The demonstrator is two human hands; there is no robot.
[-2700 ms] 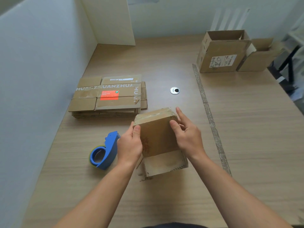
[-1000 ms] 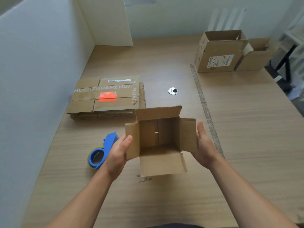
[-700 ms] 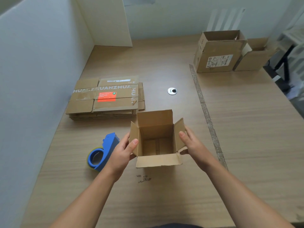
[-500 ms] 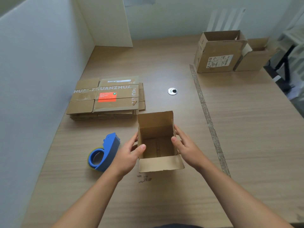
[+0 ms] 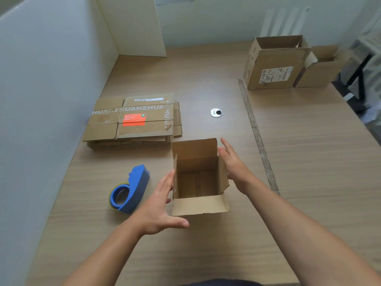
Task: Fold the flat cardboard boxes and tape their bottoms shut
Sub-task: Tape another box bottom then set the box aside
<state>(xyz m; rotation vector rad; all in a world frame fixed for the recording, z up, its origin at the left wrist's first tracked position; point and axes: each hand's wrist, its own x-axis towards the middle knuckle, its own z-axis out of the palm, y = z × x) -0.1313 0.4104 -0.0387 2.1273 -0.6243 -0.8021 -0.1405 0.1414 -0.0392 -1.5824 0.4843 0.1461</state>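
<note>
Wood table [image 5: 299, 162], white partition walls at back & left; 1 small cardboard box [image 5: 198, 205] stands upright near centre, top flaps open. L hand [image 5: 158, 207] grip apart, fingers straight, touching box's left wall; R hand [image 5: 233, 164] grip apart too, flat against right wall. Also 1 blue tape dispenser [image 5: 132, 188] just left; 1 stack of flat boxes [image 5: 134, 120] behind; 2 assembled boxes far right: large box [image 5: 274, 67], smaller box [image 5: 321, 67].

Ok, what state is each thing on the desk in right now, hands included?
small brown cardboard box: upright, top flaps open.
left hand: open, at the box's left wall.
right hand: open, at its right wall.
stack of flat cardboard boxes: unassembled, lying flat.
blue plastic tape dispenser: lying on the table, unheld.
large labelled cardboard box: upright, top open.
</note>
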